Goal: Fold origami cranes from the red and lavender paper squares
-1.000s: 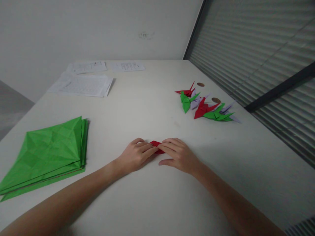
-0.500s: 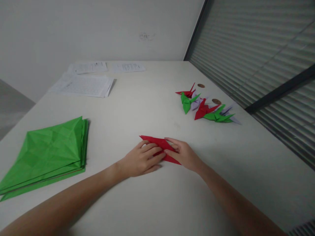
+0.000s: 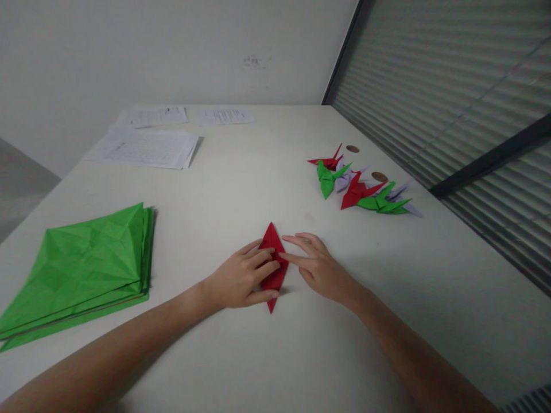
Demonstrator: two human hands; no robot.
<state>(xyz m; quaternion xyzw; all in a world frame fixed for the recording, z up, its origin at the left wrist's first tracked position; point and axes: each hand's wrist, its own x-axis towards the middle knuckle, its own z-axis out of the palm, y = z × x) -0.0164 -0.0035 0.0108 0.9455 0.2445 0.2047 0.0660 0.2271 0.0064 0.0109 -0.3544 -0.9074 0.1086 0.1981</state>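
Observation:
A narrow red folded paper diamond lies flat on the white table, its long axis pointing away from me. My left hand rests on its left half, fingers stretched across the paper and thumb beside its lower tip. My right hand lies to the right of it, fingers extended, with the forefinger tip touching the paper's middle. Neither hand grips the paper; both press it flat.
A stack of green creased paper sheets lies at the left. Several finished paper cranes in red, green and pale purple sit at the right near the window blinds, with two small brown discs. Printed sheets lie at the far left.
The red paper was turned from lying crosswise to pointing away from me. Both hands shifted with it, the left now over its left half, the right touching its middle.

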